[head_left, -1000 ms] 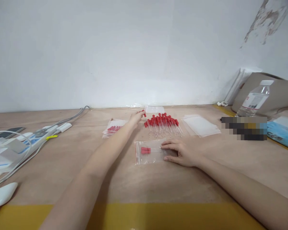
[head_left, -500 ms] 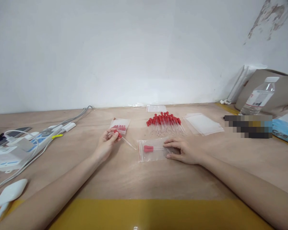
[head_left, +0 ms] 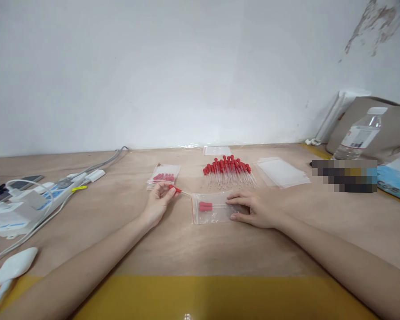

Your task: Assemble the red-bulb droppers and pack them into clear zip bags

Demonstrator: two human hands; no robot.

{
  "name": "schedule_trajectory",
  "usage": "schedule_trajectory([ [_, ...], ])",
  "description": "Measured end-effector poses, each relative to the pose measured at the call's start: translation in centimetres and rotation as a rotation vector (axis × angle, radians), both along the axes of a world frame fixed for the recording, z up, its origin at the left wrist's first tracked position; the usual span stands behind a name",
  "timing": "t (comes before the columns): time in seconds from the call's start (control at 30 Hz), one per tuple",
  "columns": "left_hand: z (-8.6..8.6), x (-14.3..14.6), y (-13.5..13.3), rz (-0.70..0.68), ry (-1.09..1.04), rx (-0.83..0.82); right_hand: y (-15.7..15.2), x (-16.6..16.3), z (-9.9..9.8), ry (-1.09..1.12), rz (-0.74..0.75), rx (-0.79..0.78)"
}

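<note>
My left hand (head_left: 160, 202) pinches a glass dropper (head_left: 177, 190) with a red bulb, its clear tip pointing right at the mouth of a small clear zip bag (head_left: 213, 208). That bag lies flat and holds droppers with red bulbs. My right hand (head_left: 255, 209) rests on the bag's right end, fingers flat, holding it down. Behind the bag lies a pile of red-bulbed droppers (head_left: 228, 171). A filled bag of droppers (head_left: 164, 175) sits behind my left hand.
A stack of empty clear bags (head_left: 282, 172) lies right of the pile. A water bottle (head_left: 358, 133), a cardboard box (head_left: 373, 122) and a blue pack (head_left: 396, 180) stand at the right. A power strip with cables (head_left: 36, 198) and a white mouse (head_left: 13, 266) lie at the left.
My left hand took a dropper from the pile, drew it back to the left, then swung its tip toward the bag's mouth. My right hand stayed on the bag.
</note>
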State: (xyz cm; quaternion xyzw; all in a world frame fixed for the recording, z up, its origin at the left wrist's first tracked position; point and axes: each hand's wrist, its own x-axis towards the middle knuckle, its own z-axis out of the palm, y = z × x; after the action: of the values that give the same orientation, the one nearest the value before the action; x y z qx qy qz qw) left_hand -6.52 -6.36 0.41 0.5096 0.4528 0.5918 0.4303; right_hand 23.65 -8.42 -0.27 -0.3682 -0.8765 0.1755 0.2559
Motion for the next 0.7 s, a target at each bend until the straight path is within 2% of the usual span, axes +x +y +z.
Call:
schedule_trajectory([
  [0.1, -0.1, 0.4, -0.5, -0.077, 0.239, -0.035, 0.1, 0.0, -0.1, -0.001, 0.003, 0.015],
  [0.2, -0.3, 1.0, -0.9, -0.153, 0.439, 0.002, 0.1, 0.0, -0.2, -0.001, 0.008, 0.026],
  [0.3, -0.6, 1.9, -0.8, -0.151, 0.506, 0.013, 0.1, 0.0, -0.2, 0.003, 0.003, 0.038],
  [0.47, -1.2, 3.2, -0.4, -0.104, 0.463, 0.041, 0.0, 0.0, 0.0, -0.003, -0.018, 0.051],
  [0.63, -1.6, 3.1, -1.0, -0.107, 0.726, 0.073, -0.1, 0.0, 0.2, -0.012, -0.037, 0.067],
  [0.7, -1.5, 2.8, -1.2, -0.12, 0.778, 0.139, -0.1, 0.1, 0.2, -0.027, -0.045, 0.056],
])
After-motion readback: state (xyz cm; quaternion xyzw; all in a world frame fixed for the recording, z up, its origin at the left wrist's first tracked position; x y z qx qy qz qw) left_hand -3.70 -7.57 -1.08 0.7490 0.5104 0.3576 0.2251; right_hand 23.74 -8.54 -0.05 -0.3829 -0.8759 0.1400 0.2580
